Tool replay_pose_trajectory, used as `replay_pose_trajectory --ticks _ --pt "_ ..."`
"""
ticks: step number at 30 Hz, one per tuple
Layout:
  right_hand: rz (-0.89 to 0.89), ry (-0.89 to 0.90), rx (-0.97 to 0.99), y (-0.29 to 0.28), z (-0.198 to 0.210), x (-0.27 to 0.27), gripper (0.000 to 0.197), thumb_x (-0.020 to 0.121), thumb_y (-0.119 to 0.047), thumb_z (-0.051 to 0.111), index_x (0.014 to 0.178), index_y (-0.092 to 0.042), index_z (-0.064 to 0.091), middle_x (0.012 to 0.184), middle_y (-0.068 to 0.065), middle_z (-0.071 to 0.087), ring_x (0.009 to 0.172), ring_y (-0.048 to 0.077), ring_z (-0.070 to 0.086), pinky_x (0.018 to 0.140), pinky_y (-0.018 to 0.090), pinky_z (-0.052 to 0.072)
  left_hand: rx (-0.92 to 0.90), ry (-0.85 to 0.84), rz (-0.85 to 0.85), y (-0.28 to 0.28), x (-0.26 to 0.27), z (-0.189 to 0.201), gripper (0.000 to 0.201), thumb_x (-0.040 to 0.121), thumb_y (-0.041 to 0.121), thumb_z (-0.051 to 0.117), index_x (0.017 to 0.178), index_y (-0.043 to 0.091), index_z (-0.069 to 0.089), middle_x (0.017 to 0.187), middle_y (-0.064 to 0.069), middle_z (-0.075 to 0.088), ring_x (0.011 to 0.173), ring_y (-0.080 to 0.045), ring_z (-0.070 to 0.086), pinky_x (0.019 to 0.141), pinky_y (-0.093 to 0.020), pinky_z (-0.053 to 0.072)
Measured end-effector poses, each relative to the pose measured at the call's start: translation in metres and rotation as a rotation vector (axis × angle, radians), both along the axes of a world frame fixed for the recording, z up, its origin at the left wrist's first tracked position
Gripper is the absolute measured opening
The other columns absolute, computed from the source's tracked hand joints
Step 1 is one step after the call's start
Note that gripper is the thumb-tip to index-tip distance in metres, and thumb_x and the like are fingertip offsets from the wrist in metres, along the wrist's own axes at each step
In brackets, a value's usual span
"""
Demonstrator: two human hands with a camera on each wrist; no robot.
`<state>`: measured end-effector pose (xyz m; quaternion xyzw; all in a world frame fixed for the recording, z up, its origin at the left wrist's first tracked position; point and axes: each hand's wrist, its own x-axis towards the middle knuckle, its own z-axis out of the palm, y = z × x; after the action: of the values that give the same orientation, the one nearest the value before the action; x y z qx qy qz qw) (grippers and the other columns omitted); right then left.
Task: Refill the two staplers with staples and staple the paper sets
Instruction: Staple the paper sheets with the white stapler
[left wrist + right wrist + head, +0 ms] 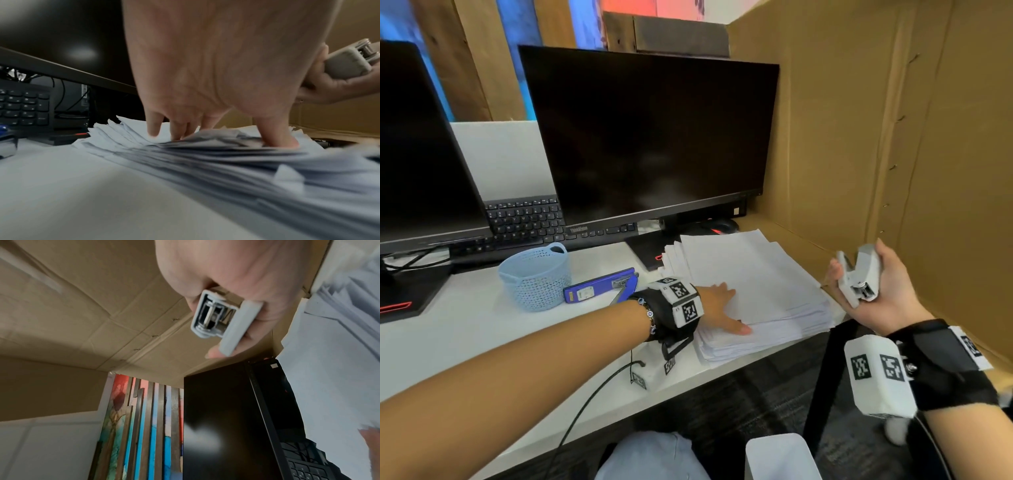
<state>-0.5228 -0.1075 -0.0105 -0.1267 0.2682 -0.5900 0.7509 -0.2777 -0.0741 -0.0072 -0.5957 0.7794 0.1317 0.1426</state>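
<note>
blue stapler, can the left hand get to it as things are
Probably yes: the blue stapler lies uncovered on the desk beside the left wrist, next to the basket. But the left hand pinches sheets of the paper stack, so it must let go first.

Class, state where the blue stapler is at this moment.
In the head view the blue stapler lies on the white desk, between the pale blue plastic basket on its left and the left hand pinching sheets of the white paper stack.
</note>
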Motion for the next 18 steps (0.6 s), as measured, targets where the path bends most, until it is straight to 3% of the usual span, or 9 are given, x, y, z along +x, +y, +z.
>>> replay_pose_trajectory --ticks 6,9,14,18 --pt "0.005 -0.009 0.023 0.002 0.002 0.002 0.056 0.083 -0.053 0.063 0.123 -0.018 0.044 0.095 0.010 0.052 0.065 0.018 0.058 0.052 0.025 0.056 -0.022 -0.054 -0.028 -0.004 0.004 -0.004 0.077 0.095 0.060 0.031 0.151 0.009 0.020 0.157 -0.013 0.023 0.141 -0.028 0.031 0.116 -0.040 0.023" --pt "0.014 0.017 0.038 0.005 0.003 0.005 0.050 0.084 -0.053 0.063 0.115 -0.017 0.046 0.094 0.010 0.053 0.067 0.018 0.057 0.052 0.024 0.056 -0.006 -0.026 -0.051 -0.006 0.010 -0.002 0.072 0.097 0.057 0.028 0.152 0.011 0.020 0.159 -0.012 0.020 0.142 -0.027 0.029 0.118 -0.039 0.021" --pt "0.023 0.014 0.045 0.007 0.002 0.002 0.052 0.083 -0.053 0.064 0.116 -0.019 0.046 0.094 0.010 0.053 0.067 0.018 0.058 0.053 0.025 0.057 0.019 0.021 -0.063 -0.006 0.018 -0.003 0.070 0.098 0.053 0.029 0.153 0.012 0.017 0.162 -0.007 0.009 0.146 -0.024 0.023 0.119 -0.034 0.017" --pt "0.013 -0.001 0.059 0.009 0.003 0.000 0.051 0.083 -0.053 0.064 0.113 -0.017 0.045 0.094 0.010 0.053 0.069 0.017 0.056 0.052 0.024 0.057 -0.039 0.061 -0.048 -0.012 0.027 -0.007 0.063 0.100 0.046 0.035 0.151 0.012 0.024 0.161 -0.005 0.014 0.145 -0.023 0.024 0.119 -0.032 0.017"
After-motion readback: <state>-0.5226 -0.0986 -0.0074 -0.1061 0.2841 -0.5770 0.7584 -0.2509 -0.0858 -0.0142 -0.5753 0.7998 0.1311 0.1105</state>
